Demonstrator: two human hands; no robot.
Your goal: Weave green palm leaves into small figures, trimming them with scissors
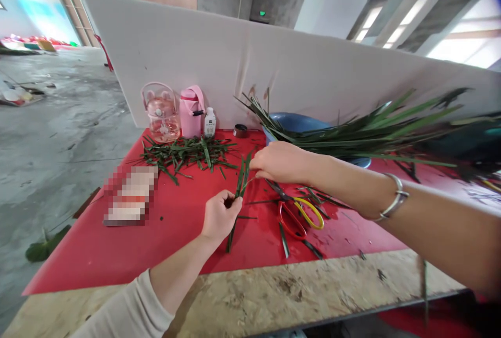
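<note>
My left hand is closed in a pinch around a small bundle of long green leaf strips, held upright above the red sheet. Just right of the bundle's upper part, my right hand has its fingers pressed together. A thin pale strand runs from the bundle to these fingertips. Below the right hand lie scissors with one red and one yellow handle loop. Cut leaf pieces form a loose pile to the left of the bundle.
A blue basin at the back right bears many long leaves. Along the white panel stand a clear pink bottle, a pink flask, a white bottle and a small dark round container. A blurred-out flat object lies left.
</note>
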